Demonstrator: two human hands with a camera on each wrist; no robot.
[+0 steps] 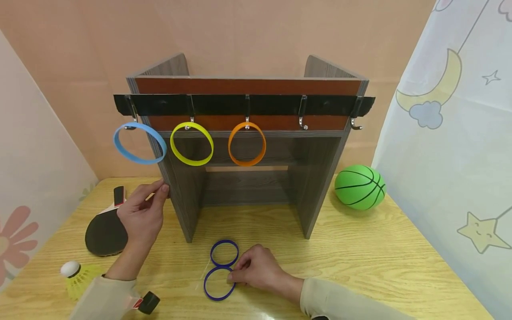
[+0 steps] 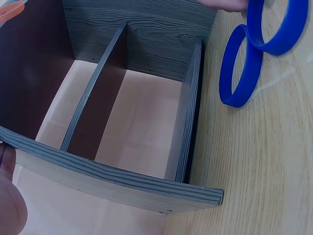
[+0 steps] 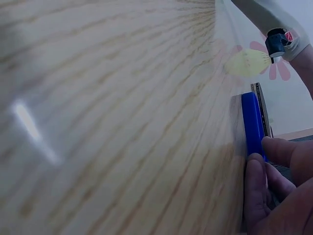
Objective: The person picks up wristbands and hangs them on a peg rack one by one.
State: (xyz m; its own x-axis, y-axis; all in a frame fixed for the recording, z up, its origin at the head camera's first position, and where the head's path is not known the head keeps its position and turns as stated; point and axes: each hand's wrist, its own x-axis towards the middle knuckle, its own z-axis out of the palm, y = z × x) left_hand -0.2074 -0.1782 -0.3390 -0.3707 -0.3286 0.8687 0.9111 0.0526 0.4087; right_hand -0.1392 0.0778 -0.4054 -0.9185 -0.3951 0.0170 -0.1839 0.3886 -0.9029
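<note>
My left hand (image 1: 143, 212) holds the left side panel of a grey wood-grain shelf (image 1: 176, 195), fingertips at its outer side near the front edge. My right hand (image 1: 258, 269) pinches the right side of the nearer dark blue silicone wristband (image 1: 206, 291) between thumb and fingers, down by the tabletop. In the right wrist view this blue band (image 3: 252, 122) appears edge-on at the fingertips. Just beyond it lies a second dark blue wristband (image 1: 212, 250), overlapping it slightly in the head view. Light blue (image 1: 138, 160), yellow (image 1: 192, 163) and orange (image 1: 247, 163) wristbands hang from hooks on the shelf.
A black strip (image 1: 220, 106) across the shelf front bears several hooks; the two right ones (image 1: 304, 122) carry no band. A green ball (image 1: 360, 187) stands right of the shelf. On the left lie a table-tennis bat (image 1: 105, 235) and a yellow shuttlecock (image 1: 80, 280).
</note>
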